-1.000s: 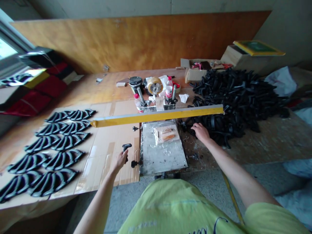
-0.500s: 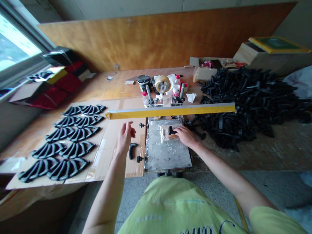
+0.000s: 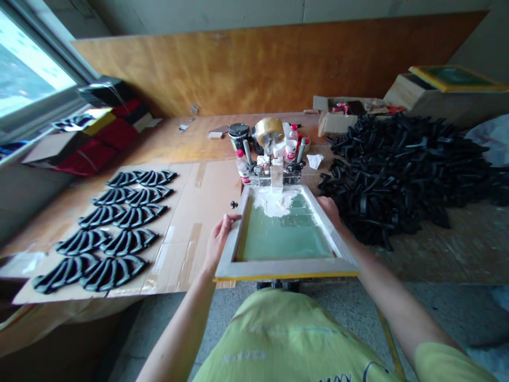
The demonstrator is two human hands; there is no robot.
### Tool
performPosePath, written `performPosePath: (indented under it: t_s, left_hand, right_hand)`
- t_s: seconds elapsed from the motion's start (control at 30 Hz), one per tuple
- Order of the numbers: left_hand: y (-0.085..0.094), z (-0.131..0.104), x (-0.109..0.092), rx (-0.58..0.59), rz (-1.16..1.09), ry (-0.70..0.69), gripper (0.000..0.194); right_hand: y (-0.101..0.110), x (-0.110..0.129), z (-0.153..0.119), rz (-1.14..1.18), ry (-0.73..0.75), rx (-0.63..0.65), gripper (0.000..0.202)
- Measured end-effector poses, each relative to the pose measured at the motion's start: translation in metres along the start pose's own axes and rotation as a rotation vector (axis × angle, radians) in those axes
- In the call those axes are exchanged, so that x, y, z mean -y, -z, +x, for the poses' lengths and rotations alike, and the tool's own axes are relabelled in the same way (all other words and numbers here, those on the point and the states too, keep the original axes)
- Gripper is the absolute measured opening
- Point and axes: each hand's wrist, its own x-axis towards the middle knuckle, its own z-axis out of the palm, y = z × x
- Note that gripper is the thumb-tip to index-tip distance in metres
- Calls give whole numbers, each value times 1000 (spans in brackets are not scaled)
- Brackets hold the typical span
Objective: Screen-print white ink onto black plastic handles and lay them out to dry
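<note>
On opposite sides of a pale frame (image 3: 286, 267), working with hands apart: reaching the left hand (image 3: 219, 233) to the left rail, with fingertips against it, and setting the right hand (image 3: 330, 209) at the right rail, partly hidden by it. Cannot tell how tightly either is closed. Between them, see green mesh (image 3: 284, 239) stretched inside the frame, smeared at its far end with white paste (image 3: 274, 204). Just beyond, find a metal clamp (image 3: 260, 180) with two upright posts, and behind it a roll of tape (image 3: 269, 129), a black tub (image 3: 239, 132), two red-capped bottles and a cup (image 3: 290, 150). To the right, see a big tangled heap of black handles (image 3: 413, 175), with an open box (image 3: 338, 122) behind. To the left, see ten black fan-shaped bundles (image 3: 115, 273) in five rows on a cardboard sheet (image 3: 189, 212). Farther back on that side, notice red boxes (image 3: 93, 151) beneath a window (image 3: 32, 58). Across the back, see a wooden board (image 3: 254, 69) standing along the table (image 3: 170, 138).
</note>
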Motion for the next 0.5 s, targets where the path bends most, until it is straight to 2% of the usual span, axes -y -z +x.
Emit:
performPosePath:
  t_s: [0.07, 0.13, 0.17, 0.23, 0.3, 0.4, 0.5]
  left_hand:
    - [1, -10, 27, 42, 62, 80, 57]
    - [-2, -12, 53, 60, 63, 124, 65]
    - [-4, -11, 65, 59, 70, 139, 70]
    - [-8, -6, 83, 45, 112, 158, 73]
    - [-9, -1, 94, 25, 164, 163, 71]
    - [-8, 2, 100, 42, 191, 180, 70]
    - [-5, 3, 103, 54, 192, 189, 72]
  right_hand:
    - [11, 0, 20, 21, -32, -97, 37]
    - [15, 17, 45, 53, 53, -180, 47]
    - [14, 30, 58, 61, 132, -178, 54]
    - [9, 57, 80, 48, 256, -76, 54]
    - [0, 78, 91, 7, 282, 88, 37]
    - [-14, 90, 79, -58, 293, 236, 18]
    - [-18, 85, 44, -48, 473, 256, 16]
